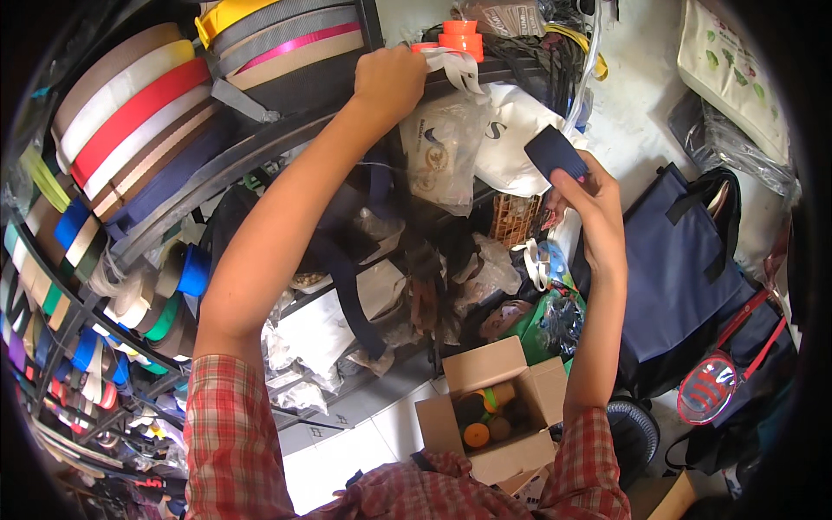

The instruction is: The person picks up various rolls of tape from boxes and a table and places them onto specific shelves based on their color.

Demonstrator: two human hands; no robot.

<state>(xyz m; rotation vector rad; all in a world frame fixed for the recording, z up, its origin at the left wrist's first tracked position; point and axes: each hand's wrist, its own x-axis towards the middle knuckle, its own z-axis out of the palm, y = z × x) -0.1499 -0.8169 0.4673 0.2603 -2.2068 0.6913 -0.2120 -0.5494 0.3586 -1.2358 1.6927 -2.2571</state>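
My left hand [390, 82] is raised to the shelf's upper edge, its fingers closed. What they hold is hidden behind the hand. A pale looped strap [459, 71] hangs just right of it, along with orange rolls [461, 40]. Farther right, my right hand [589, 195] pinches a small dark navy flat piece [553, 152] between thumb and fingers. This piece has a rectangular outline, and its material cannot be made out. Behind it lies a white bag [516, 143], with a clear plastic bag [442, 152] beside that.
Large rolls of coloured webbing [139, 104] fill the rack at left. Down in front stands an open cardboard box [481, 368] with several small rolls inside. At right hang a navy bag [680, 260] and a red-strapped pouch [706, 388]. A dark strap [347, 286] dangles under the shelf.
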